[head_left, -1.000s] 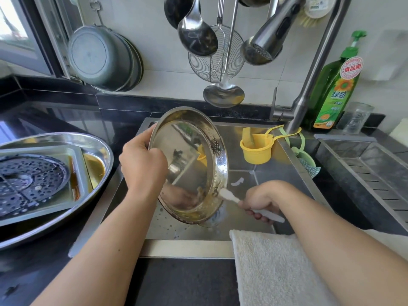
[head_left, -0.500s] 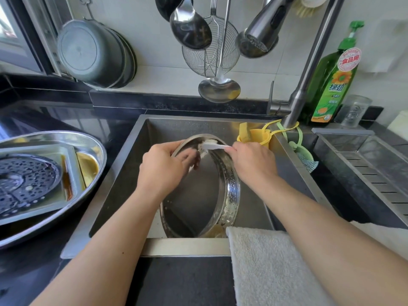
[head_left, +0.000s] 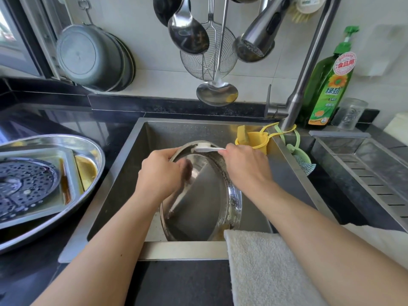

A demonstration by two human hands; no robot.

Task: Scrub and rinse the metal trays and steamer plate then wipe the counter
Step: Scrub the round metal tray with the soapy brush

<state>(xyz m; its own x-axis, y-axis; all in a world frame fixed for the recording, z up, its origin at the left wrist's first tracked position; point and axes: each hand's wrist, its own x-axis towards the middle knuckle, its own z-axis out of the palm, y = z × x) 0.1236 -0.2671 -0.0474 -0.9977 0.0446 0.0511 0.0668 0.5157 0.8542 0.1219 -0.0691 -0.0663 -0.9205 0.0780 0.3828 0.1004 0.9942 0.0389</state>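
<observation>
A round metal tray stands tilted on its edge inside the sink. My left hand grips its upper left rim. My right hand holds a white brush by the handle, with the brush head lying on the tray's top rim. On the counter at the left, a large oval metal tray holds a rectangular metal tray with brown liquid and the perforated steamer plate lying in it.
A white towel drapes over the sink's front edge. A yellow cup hangs at the sink's back right by the faucet. Green dish soap stands behind. Ladles and a strainer hang above; a drain rack sits right.
The tray was lowered from a raised hold into the sink. My right hand brought the brush from the tray's lower edge up to its top rim.
</observation>
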